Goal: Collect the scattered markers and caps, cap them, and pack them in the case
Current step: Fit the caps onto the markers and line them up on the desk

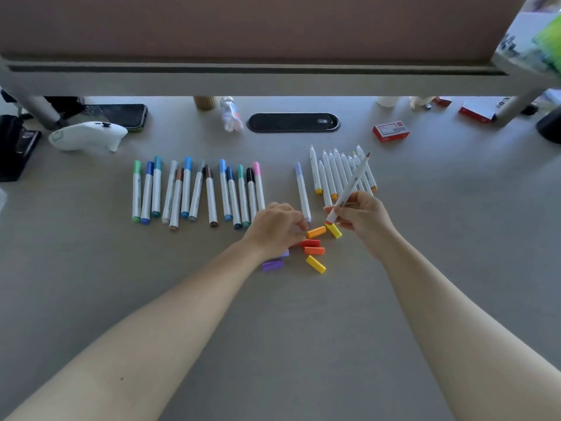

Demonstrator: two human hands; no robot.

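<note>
The right hand (362, 218) grips an uncapped marker (352, 186) near its red end, tip pointing up and away. The left hand (277, 229) is curled over the pile of loose caps (314, 250) – orange, red, yellow and purple – and its fingertips reach the red cap (309, 243); I cannot tell if it already pinches one. Left of this pile lies the row of capped markers (194, 192). Just behind the pile is one lilac marker (303, 191), and right of it the group of uncapped markers (337, 174). All rest on the grey desk (303, 329).
</note>
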